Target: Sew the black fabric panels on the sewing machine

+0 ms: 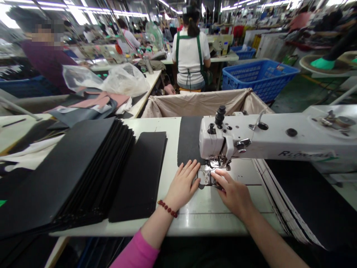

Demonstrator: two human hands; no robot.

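My left hand [182, 184] lies flat with its fingers stretched out. Its fingertips reach the near edge of a black panel [190, 139] that runs under the sewing machine head [214, 137]. Beside it, my right hand [235, 193] has its fingers bent at a shiny metal plate [205, 176] in front of the presser foot [219, 162]. The forefinger rests on the plate's right side; what the thumb and other fingers press on is hidden. A small dark edge shows under the plate.
Left stand a tall stack of black panels [83, 160] and a lower stack [142, 167]. More panels [309, 197] lie at right under the machine arm. Behind the table are a cloth-lined bin [195, 102], a blue basket [256, 76] and a seated person [191, 56].
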